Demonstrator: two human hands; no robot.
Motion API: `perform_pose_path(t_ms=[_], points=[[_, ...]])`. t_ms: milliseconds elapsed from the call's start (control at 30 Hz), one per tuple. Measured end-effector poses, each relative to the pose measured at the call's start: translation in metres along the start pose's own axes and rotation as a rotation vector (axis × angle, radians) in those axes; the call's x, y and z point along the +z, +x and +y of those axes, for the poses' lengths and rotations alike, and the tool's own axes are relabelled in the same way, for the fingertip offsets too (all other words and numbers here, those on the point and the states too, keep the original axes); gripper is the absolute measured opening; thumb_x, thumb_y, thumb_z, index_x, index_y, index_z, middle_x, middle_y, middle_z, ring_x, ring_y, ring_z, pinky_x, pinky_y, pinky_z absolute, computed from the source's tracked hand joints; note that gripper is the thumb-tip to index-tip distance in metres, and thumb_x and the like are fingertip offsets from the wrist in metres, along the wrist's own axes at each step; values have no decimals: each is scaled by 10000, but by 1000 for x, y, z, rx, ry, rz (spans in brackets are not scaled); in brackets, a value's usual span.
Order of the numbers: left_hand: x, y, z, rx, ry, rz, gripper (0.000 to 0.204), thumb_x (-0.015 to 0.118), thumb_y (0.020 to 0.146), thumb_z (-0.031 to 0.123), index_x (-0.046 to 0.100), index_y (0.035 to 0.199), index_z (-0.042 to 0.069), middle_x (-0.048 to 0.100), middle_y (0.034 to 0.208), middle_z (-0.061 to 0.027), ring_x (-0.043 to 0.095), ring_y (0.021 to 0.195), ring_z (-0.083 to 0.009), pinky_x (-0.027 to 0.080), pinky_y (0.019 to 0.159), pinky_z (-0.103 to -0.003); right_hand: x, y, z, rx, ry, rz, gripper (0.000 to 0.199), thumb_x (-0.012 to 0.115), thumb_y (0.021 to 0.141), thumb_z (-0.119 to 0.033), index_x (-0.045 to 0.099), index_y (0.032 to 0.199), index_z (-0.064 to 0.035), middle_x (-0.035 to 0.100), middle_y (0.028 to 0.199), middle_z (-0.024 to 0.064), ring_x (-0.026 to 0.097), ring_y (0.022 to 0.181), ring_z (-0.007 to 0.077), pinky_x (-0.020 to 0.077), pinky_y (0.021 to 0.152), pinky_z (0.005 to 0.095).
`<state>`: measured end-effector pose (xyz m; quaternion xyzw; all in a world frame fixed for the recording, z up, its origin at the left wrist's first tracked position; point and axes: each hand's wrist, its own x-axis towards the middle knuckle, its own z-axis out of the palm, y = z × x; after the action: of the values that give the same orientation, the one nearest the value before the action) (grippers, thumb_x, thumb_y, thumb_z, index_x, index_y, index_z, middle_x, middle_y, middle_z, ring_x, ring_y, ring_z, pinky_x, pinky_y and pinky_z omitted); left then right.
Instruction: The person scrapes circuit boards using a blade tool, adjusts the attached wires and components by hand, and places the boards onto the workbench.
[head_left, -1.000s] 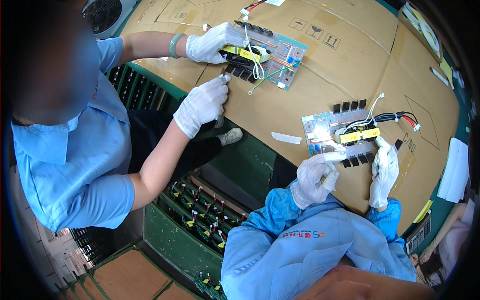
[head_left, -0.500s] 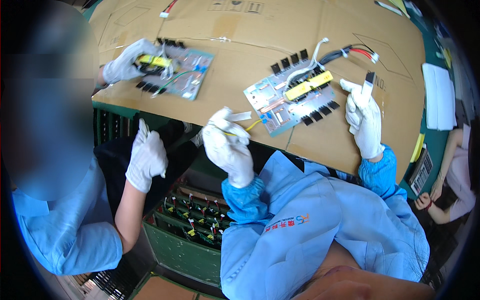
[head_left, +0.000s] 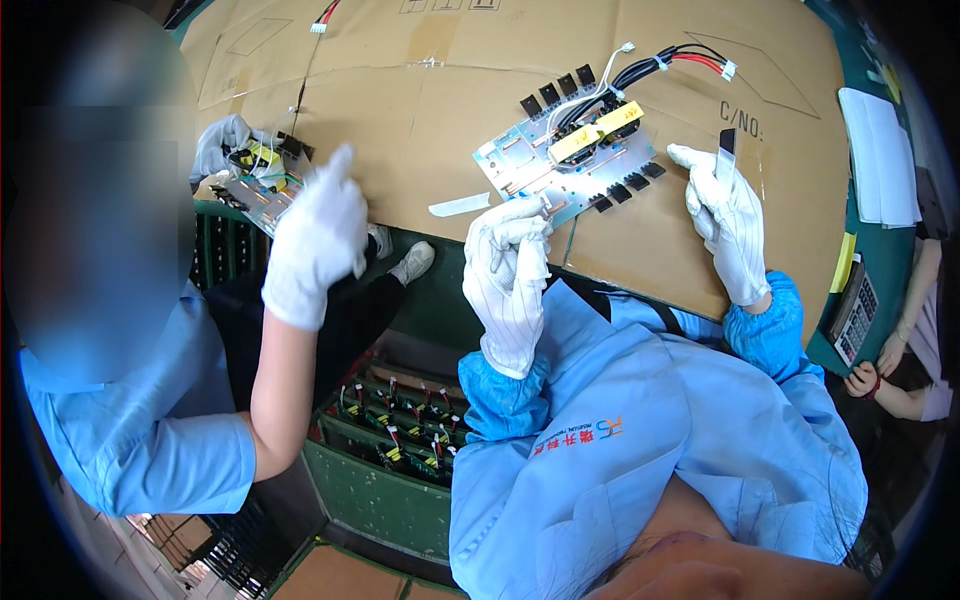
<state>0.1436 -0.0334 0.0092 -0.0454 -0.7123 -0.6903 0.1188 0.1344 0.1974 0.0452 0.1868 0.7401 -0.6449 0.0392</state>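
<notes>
A circuit board (head_left: 560,170) with a yellow-taped transformer (head_left: 597,135), black heat-sink parts and bundled wires lies on the cardboard before me. Gloved in white, my left hand (head_left: 508,270) is closed at the board's near corner; whatever its fingertips pinch is hidden. My right hand (head_left: 727,225), also gloved, is right of the board, its index finger pointing toward the board's edge. It grips a small flat tool (head_left: 727,150) with a black end, its exact kind unclear. Left of the board lies a pale strip (head_left: 460,205).
A co-worker at left has one gloved hand (head_left: 318,240) raised beside a second circuit board (head_left: 258,195). Cardboard (head_left: 400,120) covers the table. Papers (head_left: 880,155) and a calculator (head_left: 855,315) lie at right, near another person's hands. A green crate (head_left: 380,490) of small boards stands below.
My left hand has moved right, to the board's corner; the yellow wire no longer shows. The board sits slightly farther up and left. The co-worker's near hand has risen, and their board has shifted left.
</notes>
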Motion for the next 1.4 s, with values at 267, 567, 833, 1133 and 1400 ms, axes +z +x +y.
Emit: perform_pose_path(t_ms=[267,567,833,1133,1400], points=[[8,4,11,-193,-162,54,107,571,939,63,630,963,-22,628,1006,-85,565,786,-81,436,712,-217,3,-3,5,-28,26,-38,418,501,997,-341,639,1232,-23,451,718,-62,284,542,12,211,474,185],[26,0,-16,488,579,-32,183,673,822,1,634,994,47,637,1122,-133,617,1030,-289,509,881,-386,27,-10,-4,-209,-252,-397,393,499,985,-352,694,1112,-35,602,735,29,421,496,50,361,488,222],[25,3,-18,463,534,-91,163,642,845,44,636,1007,63,644,1124,-124,616,1045,-279,501,899,-387,33,-7,3,-209,-213,-382,385,501,1000,-343,668,1151,-31,620,748,22,411,498,55,345,480,215],[16,7,-4,-23,134,-160,95,583,861,-16,629,945,-17,644,976,-130,627,821,-244,525,740,-341,34,-4,-1,-148,-474,-415,328,672,867,-157,634,1187,-95,637,1184,132,640,1037,288,530,827,391],[2,16,-6,-355,-300,-94,242,507,961,142,622,849,-40,618,847,-63,515,700,-91,395,621,-233,37,0,-6,-281,-305,-271,378,492,1001,-308,667,1185,-27,619,746,-1,411,513,36,336,488,213]])
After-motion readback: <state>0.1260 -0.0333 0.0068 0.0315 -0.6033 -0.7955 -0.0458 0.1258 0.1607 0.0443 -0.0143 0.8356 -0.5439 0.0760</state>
